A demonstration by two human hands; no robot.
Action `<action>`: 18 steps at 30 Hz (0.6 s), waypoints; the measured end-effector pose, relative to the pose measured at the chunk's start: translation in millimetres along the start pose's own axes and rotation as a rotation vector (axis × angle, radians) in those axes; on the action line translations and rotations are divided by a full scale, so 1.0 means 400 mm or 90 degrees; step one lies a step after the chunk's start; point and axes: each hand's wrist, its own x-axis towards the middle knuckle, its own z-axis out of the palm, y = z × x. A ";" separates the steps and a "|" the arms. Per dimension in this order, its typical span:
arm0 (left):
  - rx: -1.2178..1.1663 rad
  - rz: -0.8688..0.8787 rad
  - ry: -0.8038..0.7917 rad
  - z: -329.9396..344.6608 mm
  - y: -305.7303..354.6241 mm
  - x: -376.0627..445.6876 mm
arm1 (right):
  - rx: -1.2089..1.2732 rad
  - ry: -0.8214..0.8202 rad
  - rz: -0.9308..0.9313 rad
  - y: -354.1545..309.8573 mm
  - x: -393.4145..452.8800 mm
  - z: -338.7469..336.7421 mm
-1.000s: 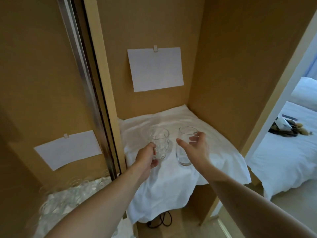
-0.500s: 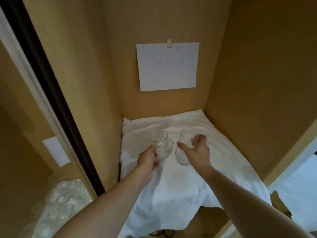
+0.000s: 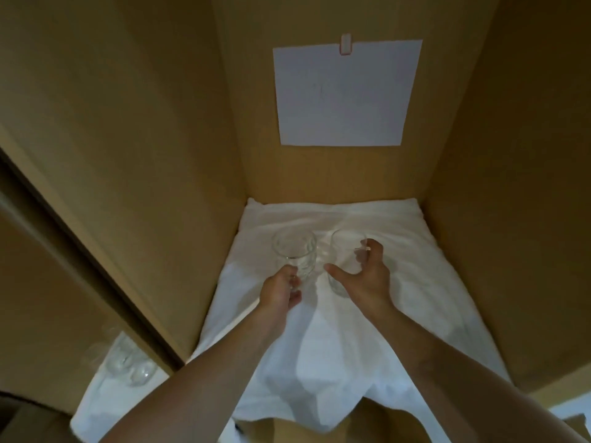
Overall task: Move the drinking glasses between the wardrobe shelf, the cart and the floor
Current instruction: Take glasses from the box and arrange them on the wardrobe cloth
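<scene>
Two bare arms reach into a tan wooden wardrobe compartment, where a rumpled white cloth point(image 3: 351, 330) covers the wardrobe shelf point(image 3: 256, 426) and drapes over its front edge. The left hand point(image 3: 279, 290) grips the lower part of a patterned drinking glass point(image 3: 295, 252), fingers curled round its near side; the glass stands upright on the cloth, left of centre. Just beside it, to the right, a smooth drinking glass point(image 3: 343, 260) also stands upright on the cloth, the two close together but whether they touch cannot be told. The right hand point(image 3: 364, 276) wraps around this smooth glass, thumb stretched along its near left side and fingers curled over the far right side near the rim. Both glasses are clear and appear empty. On the back panel of the wardrobe, above the shelf, a blank white sheet of paper point(image 3: 345, 94) hangs from a small clip point(image 3: 345, 44). At lower left, outside the compartment past the wardrobe's side panel point(image 3: 128, 155), more clear glasses point(image 3: 131, 366) sit clustered on another white-covered surface point(image 3: 92, 407), blurred and hard to count. A sliver of pale fabric shows at the lower right corner of the head view, too small to identify.
</scene>
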 end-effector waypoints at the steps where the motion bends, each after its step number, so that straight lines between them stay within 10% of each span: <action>1: 0.000 0.002 0.002 0.007 -0.005 -0.002 | -0.003 -0.015 -0.002 0.013 0.002 -0.002; 12: 0.220 0.132 0.218 -0.028 -0.040 0.034 | -0.036 -0.141 0.048 0.128 0.007 -0.027; 18: 0.261 0.214 0.095 -0.017 -0.002 0.050 | -0.017 -0.131 0.075 0.121 0.051 -0.020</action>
